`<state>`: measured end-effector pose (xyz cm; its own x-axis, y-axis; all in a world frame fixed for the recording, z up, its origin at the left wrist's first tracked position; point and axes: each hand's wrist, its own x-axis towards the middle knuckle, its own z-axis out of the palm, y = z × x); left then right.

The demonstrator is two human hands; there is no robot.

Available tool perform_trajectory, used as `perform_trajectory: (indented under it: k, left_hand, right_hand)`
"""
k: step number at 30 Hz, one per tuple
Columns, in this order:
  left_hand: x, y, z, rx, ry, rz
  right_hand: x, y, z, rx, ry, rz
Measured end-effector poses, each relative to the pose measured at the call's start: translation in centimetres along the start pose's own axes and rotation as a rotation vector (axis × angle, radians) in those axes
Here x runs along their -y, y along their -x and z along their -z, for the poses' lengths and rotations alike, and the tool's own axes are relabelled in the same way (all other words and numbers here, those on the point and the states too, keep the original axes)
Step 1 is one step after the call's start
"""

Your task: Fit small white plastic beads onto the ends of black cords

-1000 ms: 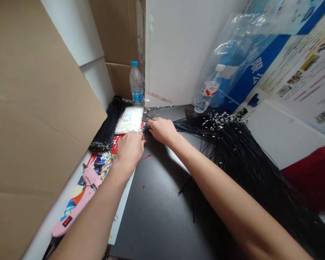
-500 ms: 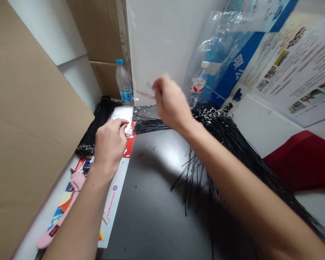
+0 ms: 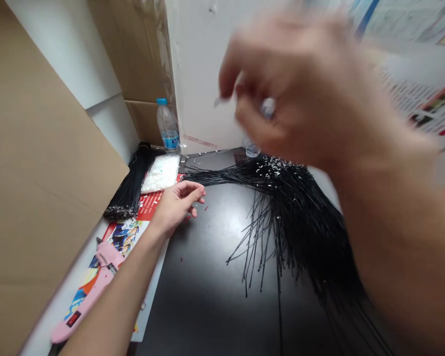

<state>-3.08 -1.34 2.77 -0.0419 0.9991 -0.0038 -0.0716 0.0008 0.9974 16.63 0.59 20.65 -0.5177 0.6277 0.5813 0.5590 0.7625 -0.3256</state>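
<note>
My left hand (image 3: 178, 205) is over the left side of the dark table, fingers curled and thumb against the index fingertip. Whatever it pinches, if anything, is too small to make out. Just behind it lie the ends of a bundle of thin black cords (image 3: 222, 175) and a clear bag of small white pieces (image 3: 162, 173). Raised close to the camera, my right hand (image 3: 282, 84) is blurred, its fingers bent together. A tiny pale tip shows at its fingertips; its kind is unclear. Below it spreads a large heap of black cords (image 3: 304, 212) with white ends.
A pink glue gun (image 3: 106, 267) lies on a printed sheet (image 3: 154, 287) at left, with another black cord bundle (image 3: 126, 190) behind it. A blue-capped water bottle (image 3: 167, 126) stands at the back. Cardboard (image 3: 52, 163) walls the left side; a second bottle (image 3: 252, 149) is mostly hidden.
My right hand has risen toward the camera and to the right, away from the cords. My left hand has moved right and slightly nearer, off the bag of white pieces.
</note>
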Motion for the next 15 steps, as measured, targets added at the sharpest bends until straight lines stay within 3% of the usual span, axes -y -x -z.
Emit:
perform_trajectory:
  k: [2, 4, 6, 8, 15]
  left_hand:
    - [0.3, 0.1, -0.6, 0.026, 0.101, 0.074]
    - [0.8, 0.2, -1.0, 0.038, 0.19, 0.128]
    - [1.2, 0.3, -1.4, 0.052, 0.246, 0.165]
    - [1.5, 0.4, -1.7, 0.068, 0.27, 0.193]
    - [1.9, 0.6, -2.4, 0.104, 0.251, 0.231]
  right_hand:
    - [-0.9, 1.3, -3.1, 0.171, 0.346, 0.09]
    - [-2.6, 3.3, -6.0, 0.255, 0.331, -0.035]
    - [-4.4, 5.7, -8.3, 0.301, 0.231, -0.231]
    - [-5.5, 8.0, -9.9, 0.264, 0.032, -0.343]
    - [-6.0, 12.2, -13.8, 0.128, -0.465, -0.515]
